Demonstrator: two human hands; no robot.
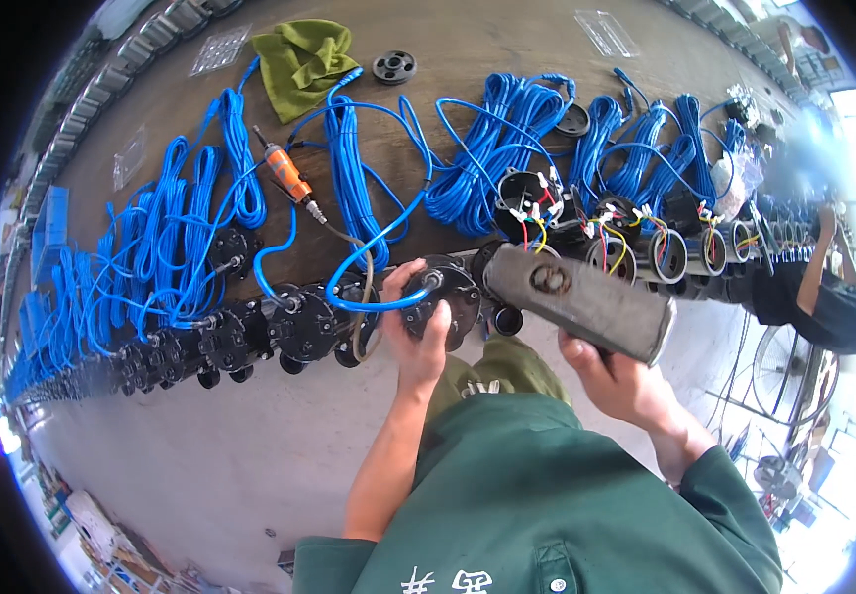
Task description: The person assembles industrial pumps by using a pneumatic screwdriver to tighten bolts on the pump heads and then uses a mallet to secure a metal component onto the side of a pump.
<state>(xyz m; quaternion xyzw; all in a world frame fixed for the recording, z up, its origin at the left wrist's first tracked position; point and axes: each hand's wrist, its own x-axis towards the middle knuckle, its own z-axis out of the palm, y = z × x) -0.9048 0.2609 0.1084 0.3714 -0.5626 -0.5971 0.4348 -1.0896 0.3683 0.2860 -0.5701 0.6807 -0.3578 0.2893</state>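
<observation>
My left hand [415, 342] is wrapped round a black round end cap [456, 297], thumb on its face and fingers at its far rim. A blue cable [374, 304] runs out of a metal fitting in the cap and loops back to a coil on the table. My right hand [626, 381] is closed on a long grey block-shaped tool [591, 302] with a rusty round mark on top. Its far left end is beside the cap; whether they touch, I cannot tell. The grip under the block is partly hidden.
More capped black cylinders [299, 325] line the table edge to the left; open ones with coloured wires [667, 255] stand right. Blue cable coils [354, 178], an orange power screwdriver [287, 173], a green cloth [301, 61] and a black disc [394, 67] lie on the table [507, 40]. A person [819, 297] is at far right.
</observation>
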